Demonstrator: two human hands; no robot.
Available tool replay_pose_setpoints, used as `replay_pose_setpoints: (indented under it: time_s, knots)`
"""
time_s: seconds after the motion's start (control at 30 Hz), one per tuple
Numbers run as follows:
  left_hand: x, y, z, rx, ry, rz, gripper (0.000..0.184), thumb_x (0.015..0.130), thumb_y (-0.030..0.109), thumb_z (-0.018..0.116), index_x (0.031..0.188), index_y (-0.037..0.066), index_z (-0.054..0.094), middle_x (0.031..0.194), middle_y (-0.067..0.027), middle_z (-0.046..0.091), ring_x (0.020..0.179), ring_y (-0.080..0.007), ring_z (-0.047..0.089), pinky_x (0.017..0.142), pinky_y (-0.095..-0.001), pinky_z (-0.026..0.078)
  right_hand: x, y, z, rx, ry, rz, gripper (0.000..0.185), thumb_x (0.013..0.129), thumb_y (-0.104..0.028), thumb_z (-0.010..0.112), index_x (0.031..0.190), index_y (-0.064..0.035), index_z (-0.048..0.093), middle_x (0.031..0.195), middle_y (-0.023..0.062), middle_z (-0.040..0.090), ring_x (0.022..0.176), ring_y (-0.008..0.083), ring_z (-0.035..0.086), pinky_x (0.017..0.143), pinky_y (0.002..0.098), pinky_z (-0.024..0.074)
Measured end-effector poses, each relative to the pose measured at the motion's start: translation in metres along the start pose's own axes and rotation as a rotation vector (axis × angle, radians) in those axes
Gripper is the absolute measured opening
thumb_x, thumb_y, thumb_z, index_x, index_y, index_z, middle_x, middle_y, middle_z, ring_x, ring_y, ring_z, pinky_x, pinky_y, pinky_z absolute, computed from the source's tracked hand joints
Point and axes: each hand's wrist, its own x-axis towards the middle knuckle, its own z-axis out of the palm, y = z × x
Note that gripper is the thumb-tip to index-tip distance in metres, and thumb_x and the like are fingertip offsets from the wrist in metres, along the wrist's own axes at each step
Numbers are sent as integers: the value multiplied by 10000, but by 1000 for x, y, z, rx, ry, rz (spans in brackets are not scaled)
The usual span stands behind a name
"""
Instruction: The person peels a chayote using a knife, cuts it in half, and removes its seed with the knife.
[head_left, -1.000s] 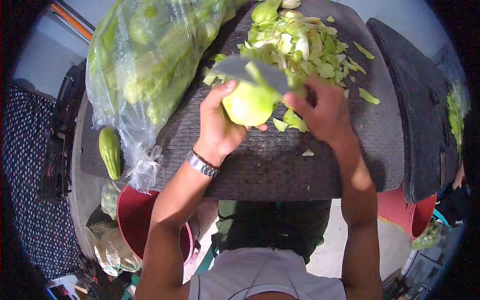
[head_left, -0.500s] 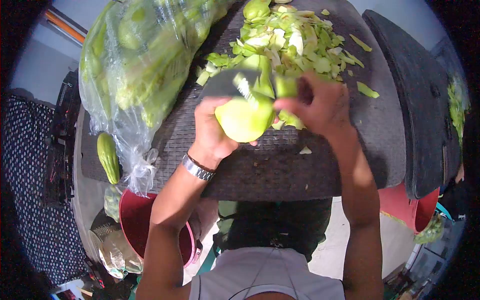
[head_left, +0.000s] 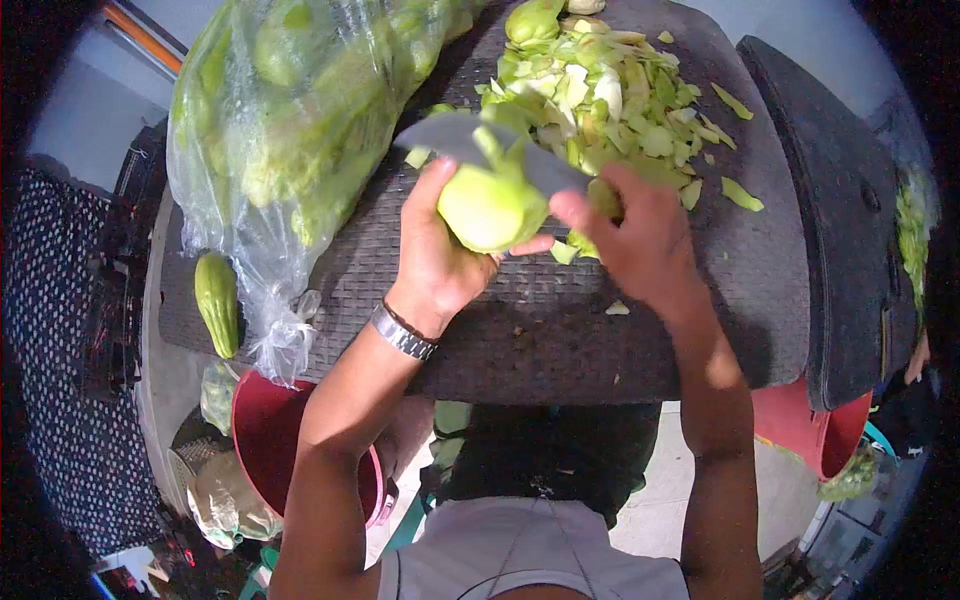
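Peeling seems in hand: over the worktop (head_left: 580, 350), my left grip (head_left: 432, 243) cradles the fruit (head_left: 490, 210), my right grip (head_left: 645, 232) clasps the knife (head_left: 548, 170) at its far side; the next stroke would call for steadiness.

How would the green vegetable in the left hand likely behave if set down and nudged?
The green vegetable would probably roll or rock, given its rounded outline. Its bright surface, which looks at least partly peeled, may be slippery. It is likely firm, as it shows no sagging in the left hand.
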Motion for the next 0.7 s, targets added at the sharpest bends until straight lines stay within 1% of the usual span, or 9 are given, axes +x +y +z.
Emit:
replay_pose_setpoints:
  time_s: [0.03,0.07,0.1,0.13,0.2,0.27,0.37,0.47,0.7]
  knots:
    - [3,1,-3,-40,-9,-13,650,971,562,541,1392,67,559,1259,-177,683,1123,-347,688,958,-567,567,-5,-2,7,7,37,-87,593,820,-577,792,824,-22,582,661,169,603,638,392,628,605,478,466]
    - [7,3,-6,-79,-18,-26,656,972,565,539,1395,64,557,1274,-183,675,1127,-350,685,989,-541,555,-12,-6,12,-57,45,-132,602,750,-581,847,858,-50,585,654,146,620,622,376,657,589,472,500]
    - [9,5,-5,-118,-27,-39,661,973,567,537,1398,60,554,1289,-188,667,1130,-353,683,1021,-514,543,-13,-9,14,-57,39,-172,614,734,-591,854,869,-55,587,654,139,627,619,372,666,587,467,512]
    - [6,5,-1,-52,-129,-45,667,974,564,528,1403,55,551,1308,-192,658,1145,-347,676,1055,-452,521,-14,-11,16,-57,32,-209,627,718,-601,861,879,-60,590,655,132,635,616,369,676,585,462,524]
    - [5,6,0,-45,-150,-86,661,974,557,523,1405,57,551,1301,-187,663,1150,-341,673,1061,-467,513,-17,-11,17,-60,-12,-230,672,685,-619,876,909,-58,582,658,112,660,616,352,701,583,430,550]
    - [4,4,3,-32,-166,-94,646,972,538,523,1401,56,552,1292,-178,668,1149,-336,672,1065,-473,508,-17,-11,19,-71,11,-273,684,677,-622,880,920,-60,576,652,107,661,609,350,701,579,432,552]
    - [4,-1,8,-121,-128,-71,645,952,536,562,1351,29,555,1223,-185,681,1086,-327,693,991,-455,551,-17,-13,21,-76,27,-297,704,666,-633,881,931,-61,570,640,103,657,595,348,699,567,430,551]
    - [2,-3,11,-95,-78,-70,636,945,534,567,1341,37,559,1220,-172,676,1091,-317,686,999,-449,543,-17,-11,20,-91,36,-303,717,656,-646,881,933,-63,569,629,104,651,581,346,694,553,429,549]
    - [-6,-3,17,-4,-51,-59,633,935,540,583,1335,50,564,1220,-153,674,1083,-297,683,982,-433,546,-18,-16,23,-49,66,-378,757,634,-695,869,908,-50,582,603,92,628,546,327,683,525,410,544]
